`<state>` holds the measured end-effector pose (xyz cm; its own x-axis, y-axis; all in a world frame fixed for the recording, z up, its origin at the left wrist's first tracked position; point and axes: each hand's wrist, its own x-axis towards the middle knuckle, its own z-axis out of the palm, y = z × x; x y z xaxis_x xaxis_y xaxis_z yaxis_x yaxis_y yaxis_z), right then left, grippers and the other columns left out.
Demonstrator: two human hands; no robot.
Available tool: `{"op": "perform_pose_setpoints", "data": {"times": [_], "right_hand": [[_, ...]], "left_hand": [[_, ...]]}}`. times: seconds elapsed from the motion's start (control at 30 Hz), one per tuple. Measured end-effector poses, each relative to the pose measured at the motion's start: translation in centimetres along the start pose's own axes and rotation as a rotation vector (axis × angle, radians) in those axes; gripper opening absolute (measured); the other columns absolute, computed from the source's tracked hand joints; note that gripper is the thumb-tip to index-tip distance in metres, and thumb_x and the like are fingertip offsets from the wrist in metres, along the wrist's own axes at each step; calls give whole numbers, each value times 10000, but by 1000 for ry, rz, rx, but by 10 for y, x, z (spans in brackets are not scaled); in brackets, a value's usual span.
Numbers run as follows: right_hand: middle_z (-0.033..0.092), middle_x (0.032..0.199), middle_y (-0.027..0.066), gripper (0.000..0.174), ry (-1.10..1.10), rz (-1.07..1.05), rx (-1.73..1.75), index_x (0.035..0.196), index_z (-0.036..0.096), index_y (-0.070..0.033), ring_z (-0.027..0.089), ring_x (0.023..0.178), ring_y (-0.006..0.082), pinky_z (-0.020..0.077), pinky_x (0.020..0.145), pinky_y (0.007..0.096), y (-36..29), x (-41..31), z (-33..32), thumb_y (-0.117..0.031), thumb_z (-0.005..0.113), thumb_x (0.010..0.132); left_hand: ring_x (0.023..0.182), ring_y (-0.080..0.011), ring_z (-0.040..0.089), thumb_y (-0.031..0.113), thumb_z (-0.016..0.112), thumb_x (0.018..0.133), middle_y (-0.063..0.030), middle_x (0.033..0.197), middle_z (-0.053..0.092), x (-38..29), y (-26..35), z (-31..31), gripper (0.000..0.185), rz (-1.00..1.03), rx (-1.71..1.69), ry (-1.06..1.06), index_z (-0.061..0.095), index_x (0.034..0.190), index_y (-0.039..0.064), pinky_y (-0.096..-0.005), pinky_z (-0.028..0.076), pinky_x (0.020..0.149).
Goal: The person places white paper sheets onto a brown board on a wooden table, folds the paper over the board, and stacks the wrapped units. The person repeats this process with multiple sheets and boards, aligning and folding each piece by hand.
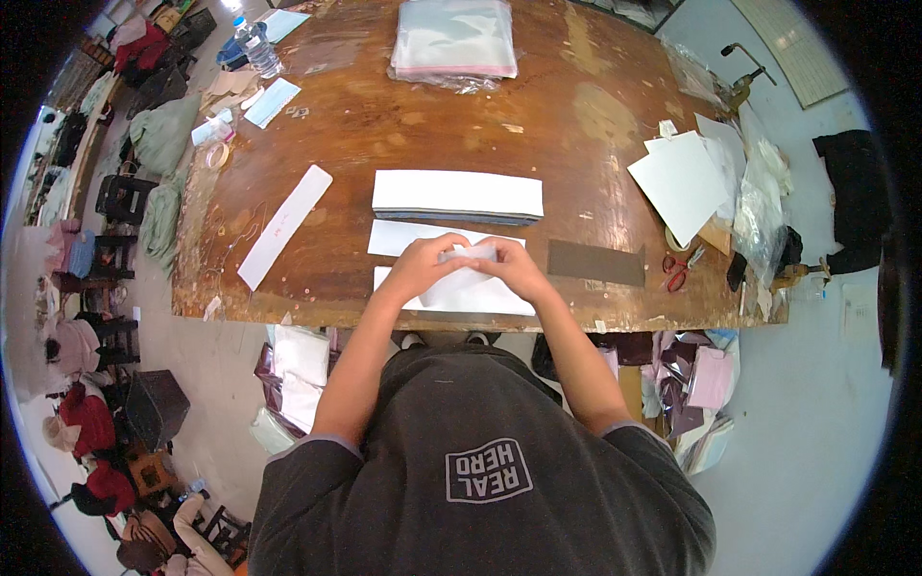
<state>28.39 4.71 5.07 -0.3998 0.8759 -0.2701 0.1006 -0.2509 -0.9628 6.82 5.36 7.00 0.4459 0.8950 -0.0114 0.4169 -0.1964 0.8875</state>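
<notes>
Both hands meet over the near edge of the table. My left hand and my right hand pinch a thin white piece, paper or fabric, between thumbs and fingers. Part of it is hidden by the fingers. Beneath them lies a white rectangular sheet, with another white strip just beyond, partly covered by my left hand. Farther back sits a neat stack of long strips, white on top with dark layers along its near side. A dark brown strip lies right of my right hand.
The worn wooden table bears red-handled scissors, white sheets and a metal clamp at right. A white template strip with writing lies left. Clear plastic bags and a water bottle stand at the back.
</notes>
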Motion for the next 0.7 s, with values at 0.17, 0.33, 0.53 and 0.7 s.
{"op": "perform_pose_setpoints", "data": {"times": [0.17,0.33,0.53,0.7], "right_hand": [[661,899,27,171,393,49,146,989,647,-1,587,810,95,474,741,262,21,-40,-41,-152,652,908],[664,837,35,195,545,145,119,966,655,14,585,717,118,480,673,286,57,-77,-64,-167,660,894],[654,737,66,199,586,289,-315,875,660,30,566,662,122,459,603,299,109,-92,-43,-166,693,854],[668,755,172,253,704,247,-519,867,657,34,652,687,278,488,645,388,108,-78,-35,-206,705,805]], "left_hand": [[764,-295,662,376,733,795,-169,854,695,-20,-30,-33,381,-130,162,-215,699,975,42,-376,486,690],[664,-229,618,364,728,808,-139,724,663,-50,-49,-69,391,-285,148,-222,688,843,-23,-352,466,620],[599,-209,574,336,693,842,-119,669,629,-90,-112,-52,351,-457,109,-24,677,830,-15,-340,451,593],[668,-237,645,339,689,840,-136,741,677,-97,-129,-34,342,-484,180,143,687,852,-4,-349,482,626]]}}
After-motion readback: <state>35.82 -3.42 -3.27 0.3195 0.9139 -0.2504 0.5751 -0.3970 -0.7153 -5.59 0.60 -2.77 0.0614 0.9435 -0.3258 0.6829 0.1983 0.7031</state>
